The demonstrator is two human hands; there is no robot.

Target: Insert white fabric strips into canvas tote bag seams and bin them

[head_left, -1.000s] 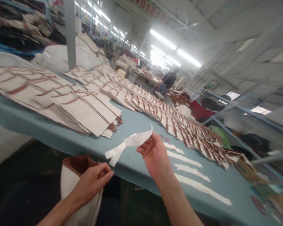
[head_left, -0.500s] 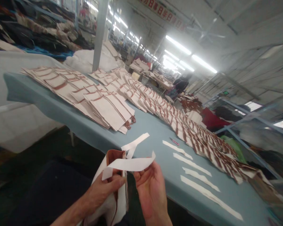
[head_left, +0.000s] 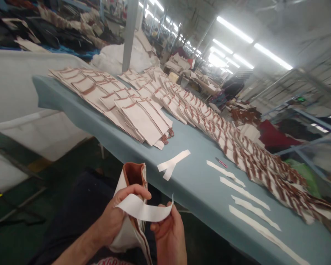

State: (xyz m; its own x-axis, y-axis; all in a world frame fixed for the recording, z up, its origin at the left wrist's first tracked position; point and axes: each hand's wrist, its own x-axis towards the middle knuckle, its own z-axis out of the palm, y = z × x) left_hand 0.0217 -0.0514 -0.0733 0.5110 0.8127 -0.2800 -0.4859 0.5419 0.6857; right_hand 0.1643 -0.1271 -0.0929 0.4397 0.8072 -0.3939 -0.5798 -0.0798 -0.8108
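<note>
A cream fabric piece with a brown lining (head_left: 134, 173) stands upright over my lap, its top edge gaping. My left hand (head_left: 113, 217) is closed around its side. Over the left fingers runs a white strip (head_left: 145, 212), curving across in front of the fabric piece. My right hand (head_left: 169, 230) pinches the strip's other end between thumb and fingers, palm turned up. Whether the left fingers also grip the strip's near end is hard to make out. Beyond the hands, two crossed white strips (head_left: 173, 162) lie at the table edge.
The blue-green table (head_left: 193, 184) slopes across the view. On it lie stacked cream and brown pieces (head_left: 143, 114), a long overlapping row of similar pieces (head_left: 223, 136), several loose white strips (head_left: 253, 221) and a small pink-handled tool (head_left: 222, 162). White bins (head_left: 13, 88) stand at left.
My view has shifted, so the table sits further right. The strip's left end has moved from below the left thumb to over the left fingers. The crossed strips now show apart from the fabric piece.
</note>
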